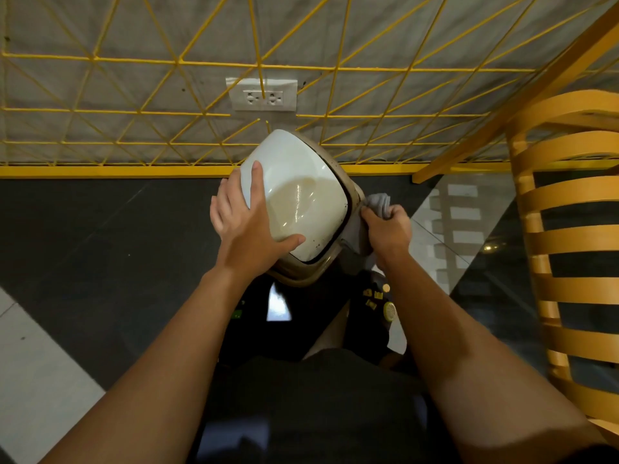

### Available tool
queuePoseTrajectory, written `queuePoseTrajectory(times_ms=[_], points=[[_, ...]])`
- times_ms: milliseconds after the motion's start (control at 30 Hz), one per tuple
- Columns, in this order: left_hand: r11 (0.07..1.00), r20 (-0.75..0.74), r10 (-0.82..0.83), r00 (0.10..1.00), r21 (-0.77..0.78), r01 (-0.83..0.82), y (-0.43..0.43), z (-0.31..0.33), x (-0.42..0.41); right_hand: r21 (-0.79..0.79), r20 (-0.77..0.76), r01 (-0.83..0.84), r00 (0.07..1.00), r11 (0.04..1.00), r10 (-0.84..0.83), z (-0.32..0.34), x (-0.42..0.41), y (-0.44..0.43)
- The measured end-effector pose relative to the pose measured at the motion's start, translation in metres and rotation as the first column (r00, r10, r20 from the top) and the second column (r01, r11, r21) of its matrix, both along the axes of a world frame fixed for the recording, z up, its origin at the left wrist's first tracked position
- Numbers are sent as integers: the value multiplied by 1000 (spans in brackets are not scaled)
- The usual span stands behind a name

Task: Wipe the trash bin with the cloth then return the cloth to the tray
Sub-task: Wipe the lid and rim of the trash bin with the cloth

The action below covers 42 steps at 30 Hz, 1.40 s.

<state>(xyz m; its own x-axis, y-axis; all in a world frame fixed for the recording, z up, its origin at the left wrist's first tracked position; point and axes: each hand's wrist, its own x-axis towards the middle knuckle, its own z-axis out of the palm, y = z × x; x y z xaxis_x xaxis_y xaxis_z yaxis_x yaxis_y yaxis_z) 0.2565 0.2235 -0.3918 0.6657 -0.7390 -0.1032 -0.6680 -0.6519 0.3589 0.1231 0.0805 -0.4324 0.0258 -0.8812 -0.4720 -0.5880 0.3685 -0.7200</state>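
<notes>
- Right, head view, looking straight down: the trash bin (310, 276) stands on the dark floor (83, 229), just near of the yellow wire fence (134, 61) along the far wall.
- Its glossy white lid (298, 199) is down, tilted towards the left.
- The left hand (241, 226) lies spread on the lid's left corner. The fingers are straight and apart, forefinger and thumb flat on the lid and the other fingers down over the left edge.
- Over on the right, the right hand (390, 229) has its fingers curled tight round the grey cloth (380, 204).
- That cloth is pressed against the bin's right side, just under the rim, with a fold hanging down beside the wrist.
- A white double socket (263, 95) sits on the far wall behind the fence, straight beyond the bin.
- A slatted orange chair (569, 212) fills the right edge.
- Near the bottom are black shorts and a dark shoe (375, 306) with small charms, right by the bin's near side.
</notes>
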Motion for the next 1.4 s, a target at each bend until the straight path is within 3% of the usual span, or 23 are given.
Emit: queuePoseTrajectory(times_ms=[400,567,767,900,1033,1100,1233,1400], points=[[1000,38,17,999,-12,-17,-2,2,5,-46,24,17,1000,999,-16,0,-5,31],[997,-66,68,995,-28,-70,-4,0,15,-247,21,-62,997,967,70,7,9,27],[997,-69,65,996,-40,-67,-4,0,15,-319,-182,-320,944,892,274,-1,9,62],[997,-81,62,995,-42,-65,-3,1,14,-325,-191,-256,961,910,202,7,15,56],[996,-79,68,995,-44,-72,-4,0,14,-248,-167,-205,972,947,167,20,27,53],[996,-77,71,995,-46,-74,-4,-1,15,-186,-101,-204,977,961,187,25,32,64],[997,-78,67,995,-39,-70,-4,-1,15,-74,65,-65,995,995,70,32,29,84],[997,-94,76,993,-18,-78,-5,2,13,74,192,-8,981,997,-7,47,32,90]])
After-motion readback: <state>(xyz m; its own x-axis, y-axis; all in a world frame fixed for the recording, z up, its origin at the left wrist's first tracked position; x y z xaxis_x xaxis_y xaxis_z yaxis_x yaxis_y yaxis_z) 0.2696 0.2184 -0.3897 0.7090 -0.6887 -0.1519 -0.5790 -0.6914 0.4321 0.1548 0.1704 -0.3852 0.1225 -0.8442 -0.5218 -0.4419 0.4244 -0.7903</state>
